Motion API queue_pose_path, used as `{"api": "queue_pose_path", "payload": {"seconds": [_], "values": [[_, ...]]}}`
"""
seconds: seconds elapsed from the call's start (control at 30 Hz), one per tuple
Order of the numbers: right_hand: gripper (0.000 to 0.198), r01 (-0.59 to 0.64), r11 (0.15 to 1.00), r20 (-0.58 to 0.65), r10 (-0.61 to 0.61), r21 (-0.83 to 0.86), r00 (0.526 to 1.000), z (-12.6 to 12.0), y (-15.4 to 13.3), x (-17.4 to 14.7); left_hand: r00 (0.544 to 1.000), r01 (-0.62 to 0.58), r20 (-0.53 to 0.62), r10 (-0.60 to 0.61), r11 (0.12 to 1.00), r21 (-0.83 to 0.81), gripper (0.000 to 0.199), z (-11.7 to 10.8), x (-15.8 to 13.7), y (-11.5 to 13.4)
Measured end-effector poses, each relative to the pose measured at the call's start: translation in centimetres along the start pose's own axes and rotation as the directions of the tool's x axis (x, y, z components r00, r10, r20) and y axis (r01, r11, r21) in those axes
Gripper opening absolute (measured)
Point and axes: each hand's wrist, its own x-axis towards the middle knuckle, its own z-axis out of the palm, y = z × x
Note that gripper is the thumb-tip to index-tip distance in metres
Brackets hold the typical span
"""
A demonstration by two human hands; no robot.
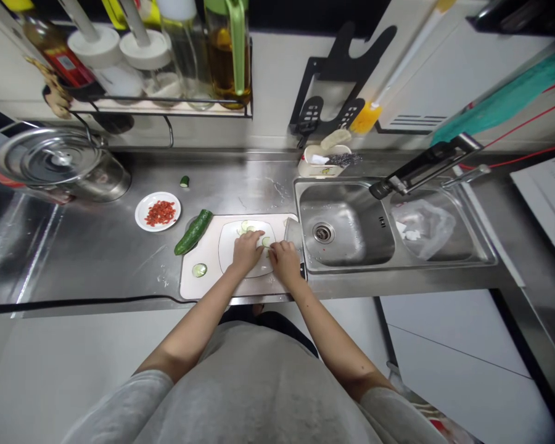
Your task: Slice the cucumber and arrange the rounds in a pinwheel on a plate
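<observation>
A white squarish plate (228, 250) with a dark rim line rests on a pale cutting board (194, 285). Over the plate is my left hand (246, 251), its thumb and forefinger apart beside a thin cucumber slice (266, 241). My right hand (284, 262) is at the plate's right side, fingertips pinched on what looks like another cucumber slice. More slices (246, 226) lie near the plate's far edge. To the right lies a knife (293, 232), its handle partly hidden by my right hand. A whole-looking cucumber (193, 233) leans over the board's left edge, near a cut cucumber piece (199, 270).
A white plate of chopped red pieces (158, 211) and a cucumber end (184, 181) are on the steel counter (143, 262). A lidded pot (97, 176) stands left. The double sink (346, 243) and faucet (425, 165) are right. A bottle rack (166, 108) hangs above.
</observation>
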Motion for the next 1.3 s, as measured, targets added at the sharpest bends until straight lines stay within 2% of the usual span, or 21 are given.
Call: {"api": "queue_pose_path", "payload": {"seconds": [0.2, 0.47, 0.8, 1.17, 1.3], "values": [[0.024, 0.030, 1.000, 0.011, -0.030, -0.007, 0.999, -0.1, 0.0, -0.3, 0.996, -0.088, -0.029, 0.088, 0.996, 0.012, 0.019, 0.1, -0.1, -0.2], [0.026, 0.055, 0.998, 0.068, -0.055, -0.011, 0.996, -0.3, 0.0, -0.1, 0.992, -0.124, -0.008, 0.125, 0.987, 0.105, 0.017, 0.3, 0.3, -0.4], [0.028, 0.045, 0.999, 0.046, -0.044, -0.010, 0.998, -0.3, 0.0, -0.5, 0.995, -0.081, -0.050, 0.091, 0.981, 0.175, 0.019, 0.8, 0.1, 0.0], [0.027, 0.022, 1.000, 0.012, -0.022, 0.010, 1.000, -0.3, -0.1, -0.8, 0.997, -0.030, -0.069, 0.039, 0.991, 0.129, 0.020, 1.1, 0.1, 0.2], [0.026, 0.008, 1.000, 0.040, -0.008, 0.006, 0.999, -0.4, -0.1, -0.7, 0.997, -0.026, -0.072, 0.035, 0.993, 0.117, 0.020, 1.0, 0.0, 0.3]]}}
